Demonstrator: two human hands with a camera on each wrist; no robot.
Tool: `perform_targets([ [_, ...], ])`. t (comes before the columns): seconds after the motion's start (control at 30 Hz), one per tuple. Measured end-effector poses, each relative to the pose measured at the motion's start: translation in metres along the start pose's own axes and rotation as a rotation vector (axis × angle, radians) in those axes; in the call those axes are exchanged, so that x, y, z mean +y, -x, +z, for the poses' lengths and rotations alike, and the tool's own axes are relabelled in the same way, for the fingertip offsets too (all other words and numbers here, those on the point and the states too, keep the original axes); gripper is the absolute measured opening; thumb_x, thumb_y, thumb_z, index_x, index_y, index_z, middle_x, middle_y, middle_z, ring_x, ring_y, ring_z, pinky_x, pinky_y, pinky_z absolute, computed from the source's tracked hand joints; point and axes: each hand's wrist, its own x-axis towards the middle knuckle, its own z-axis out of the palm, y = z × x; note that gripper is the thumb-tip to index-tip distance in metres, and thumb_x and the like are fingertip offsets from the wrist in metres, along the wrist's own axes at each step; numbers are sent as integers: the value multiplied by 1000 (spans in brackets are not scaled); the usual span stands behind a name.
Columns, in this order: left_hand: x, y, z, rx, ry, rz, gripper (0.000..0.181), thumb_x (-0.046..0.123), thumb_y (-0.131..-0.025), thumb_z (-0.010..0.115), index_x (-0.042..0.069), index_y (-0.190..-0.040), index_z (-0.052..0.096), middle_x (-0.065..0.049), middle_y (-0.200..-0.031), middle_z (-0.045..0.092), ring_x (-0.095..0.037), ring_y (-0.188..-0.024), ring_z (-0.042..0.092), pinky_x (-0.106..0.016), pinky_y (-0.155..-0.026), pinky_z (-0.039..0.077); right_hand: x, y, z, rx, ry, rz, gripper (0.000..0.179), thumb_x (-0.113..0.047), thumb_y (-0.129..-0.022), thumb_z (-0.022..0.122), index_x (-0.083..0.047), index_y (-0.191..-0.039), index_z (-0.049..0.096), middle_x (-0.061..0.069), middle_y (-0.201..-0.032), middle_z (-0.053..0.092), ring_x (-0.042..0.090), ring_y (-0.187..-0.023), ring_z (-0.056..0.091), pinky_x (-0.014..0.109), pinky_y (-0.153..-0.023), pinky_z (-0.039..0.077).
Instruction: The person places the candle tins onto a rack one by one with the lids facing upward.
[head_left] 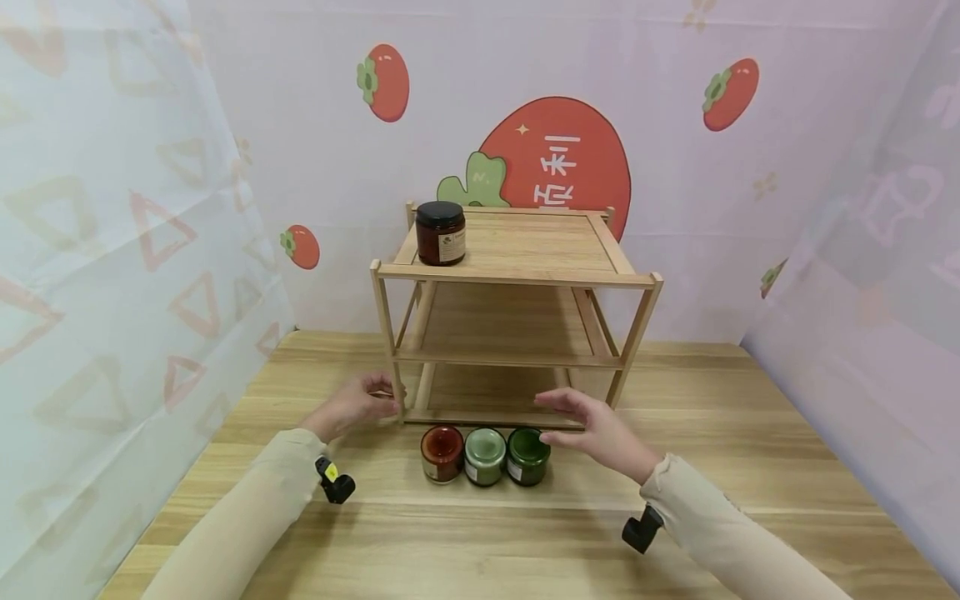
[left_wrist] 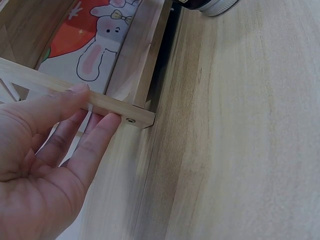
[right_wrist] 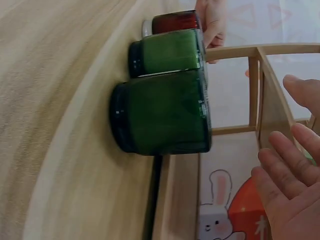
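My left hand [head_left: 356, 407] pinches the lower front left leg of a wooden three-tier shelf rack [head_left: 517, 276]; in the left wrist view the thumb and fingers [left_wrist: 102, 131] lie on either side of that post. Open and apart from the rack, my right hand [head_left: 603, 433] hovers near the dark green glass jar [head_left: 528, 457], its fingers spread in the right wrist view. Beside that jar, in a row before the rack, stand a light green jar [head_left: 485, 455] and a red-brown jar [head_left: 442, 452]. The jars appear upside down, bases up.
An amber jar [head_left: 440, 235] with a black lid and a label stands on the top shelf at the left. Printed cloth walls [head_left: 300, 125] enclose the wooden table [head_left: 480, 542] at the back and both sides.
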Motion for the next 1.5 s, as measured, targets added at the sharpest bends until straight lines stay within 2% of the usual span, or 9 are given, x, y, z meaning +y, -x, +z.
perform_targets([
  [0.37,1,-1,1,-12,31,-7,31,-2,-87,67,-7,-115,55,-29,-119,56,-20,-96,63,-26,-83,57,17,7,12,-81,20,94,64,-30,-81,78,-8,-134,52,9,-139,54,34,-131,46,54,-110,36],
  [0.7,0,-1,1,0,14,-6,32,-3,-86,66,-8,-116,55,-30,-120,56,-20,-96,63,-26,-82,56,28,7,20,-99,64,87,71,-32,-75,82,-9,-135,51,11,-138,54,35,-129,48,53,-110,37],
  [1.1,0,-1,1,-6,21,-9,33,-2,-86,67,-8,-116,54,-30,-120,56,-19,-96,63,-26,-83,56,38,5,25,-120,80,51,74,-29,-75,83,-1,-134,48,16,-135,54,38,-125,50,55,-107,39],
  [1.5,3,1,0,-3,15,-19,31,-1,-87,67,-6,-114,54,-29,-120,56,-21,-97,63,-25,-81,56,43,3,30,-130,56,100,78,-27,-72,85,0,-135,47,15,-131,57,37,-123,52,54,-106,41],
])
